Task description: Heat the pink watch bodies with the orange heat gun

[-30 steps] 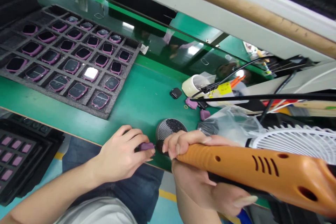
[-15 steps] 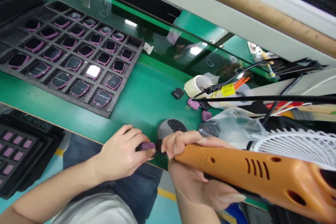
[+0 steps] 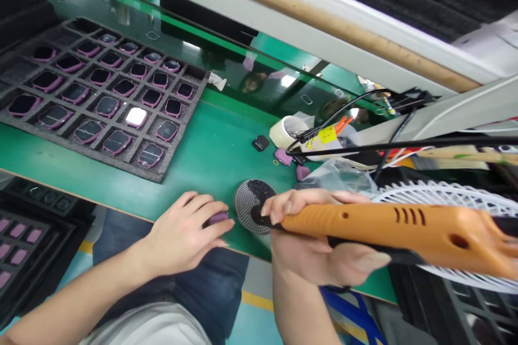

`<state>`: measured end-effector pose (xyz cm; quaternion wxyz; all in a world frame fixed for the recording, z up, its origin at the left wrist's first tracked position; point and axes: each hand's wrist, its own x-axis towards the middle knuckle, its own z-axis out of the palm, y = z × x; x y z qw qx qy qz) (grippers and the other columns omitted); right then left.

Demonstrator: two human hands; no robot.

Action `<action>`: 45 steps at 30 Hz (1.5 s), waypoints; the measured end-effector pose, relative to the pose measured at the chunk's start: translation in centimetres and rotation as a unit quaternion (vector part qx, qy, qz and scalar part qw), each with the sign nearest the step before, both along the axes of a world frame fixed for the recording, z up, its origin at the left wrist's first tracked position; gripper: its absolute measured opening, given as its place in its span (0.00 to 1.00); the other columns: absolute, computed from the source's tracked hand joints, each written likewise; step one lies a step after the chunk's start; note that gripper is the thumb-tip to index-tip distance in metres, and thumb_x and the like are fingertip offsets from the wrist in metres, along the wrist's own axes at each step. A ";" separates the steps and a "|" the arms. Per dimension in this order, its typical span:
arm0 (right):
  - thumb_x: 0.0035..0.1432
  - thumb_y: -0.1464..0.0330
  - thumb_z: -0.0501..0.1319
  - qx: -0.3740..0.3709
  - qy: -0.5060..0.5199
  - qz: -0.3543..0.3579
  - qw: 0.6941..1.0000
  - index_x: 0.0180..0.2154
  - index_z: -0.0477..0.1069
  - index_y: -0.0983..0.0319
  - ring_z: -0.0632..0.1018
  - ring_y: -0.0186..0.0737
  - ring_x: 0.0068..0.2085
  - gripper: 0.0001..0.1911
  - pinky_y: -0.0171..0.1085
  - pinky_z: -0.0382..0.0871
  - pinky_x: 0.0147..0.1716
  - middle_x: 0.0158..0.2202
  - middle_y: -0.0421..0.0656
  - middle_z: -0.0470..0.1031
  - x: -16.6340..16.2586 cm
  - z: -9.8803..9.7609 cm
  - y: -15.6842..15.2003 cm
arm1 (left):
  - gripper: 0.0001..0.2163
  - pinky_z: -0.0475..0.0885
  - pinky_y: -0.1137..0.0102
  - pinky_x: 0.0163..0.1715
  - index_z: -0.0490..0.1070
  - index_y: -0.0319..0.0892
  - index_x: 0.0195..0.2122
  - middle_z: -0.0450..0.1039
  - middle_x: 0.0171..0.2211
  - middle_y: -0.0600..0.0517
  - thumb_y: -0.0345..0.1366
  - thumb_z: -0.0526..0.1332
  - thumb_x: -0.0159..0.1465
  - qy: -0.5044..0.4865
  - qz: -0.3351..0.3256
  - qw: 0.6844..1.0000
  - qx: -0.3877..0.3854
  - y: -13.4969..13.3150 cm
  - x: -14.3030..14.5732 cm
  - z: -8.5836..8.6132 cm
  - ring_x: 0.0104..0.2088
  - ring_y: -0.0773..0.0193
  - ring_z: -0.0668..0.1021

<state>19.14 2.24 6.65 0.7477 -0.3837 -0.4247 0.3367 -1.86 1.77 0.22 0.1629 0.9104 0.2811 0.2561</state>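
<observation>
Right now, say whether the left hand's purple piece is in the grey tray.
Out: the left hand holds the purple piece over the green table, apart from the grey tray.

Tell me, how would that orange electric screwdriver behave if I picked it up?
The orange electric screwdriver likely feels stiff: its casing shows no bend in the right hand. The slotted vents suggest a motor inside, so it may be heavy for its size. The ribbed grip should make it less apt to slip.
</observation>
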 end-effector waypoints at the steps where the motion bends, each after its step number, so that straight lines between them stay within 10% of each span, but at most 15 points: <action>1: 0.64 0.42 0.68 0.002 0.001 -0.012 1.000 0.49 0.75 0.51 0.74 0.39 0.20 0.24 0.41 0.72 0.20 0.28 0.35 0.78 0.3 -0.2 0.3 | 0.16 0.71 0.51 0.60 0.77 0.43 0.63 0.79 0.64 0.43 0.34 0.66 0.76 0.009 -0.020 1.000 -0.003 0.0 -0.1 0.1 0.62 0.48 0.77; 10: 0.65 0.40 0.65 -0.007 0.022 0.005 1.000 0.49 0.74 0.50 0.72 0.38 0.21 0.24 0.39 0.67 0.21 0.29 0.35 0.75 0.3 -1.7 0.6 | 0.13 0.72 0.52 0.60 0.78 0.43 0.56 0.81 0.61 0.43 0.44 0.68 0.77 -0.001 -0.014 1.000 -0.015 0.0 0.0 0.1 0.60 0.49 0.80; 22: 0.63 0.36 0.66 -0.037 0.003 0.011 0.999 0.48 0.73 0.50 0.71 0.37 0.20 0.28 0.39 0.69 0.21 0.30 0.34 0.75 -0.1 -2.0 0.3 | 0.09 0.72 0.52 0.58 0.79 0.42 0.56 0.83 0.59 0.45 0.33 0.63 0.78 -0.017 -0.021 0.999 -0.027 0.0 0.1 0.3 0.58 0.52 0.81; 45: 0.64 0.40 0.69 -0.085 -0.008 0.057 0.995 0.50 0.79 0.46 0.76 0.44 0.26 0.22 0.48 0.76 0.26 0.32 0.35 0.78 -0.7 0.8 -1.9 | 0.11 0.71 0.53 0.57 0.82 0.49 0.57 0.81 0.55 0.47 0.44 0.70 0.76 -0.009 -0.006 1.000 -0.003 0.1 0.3 -0.1 0.56 0.51 0.80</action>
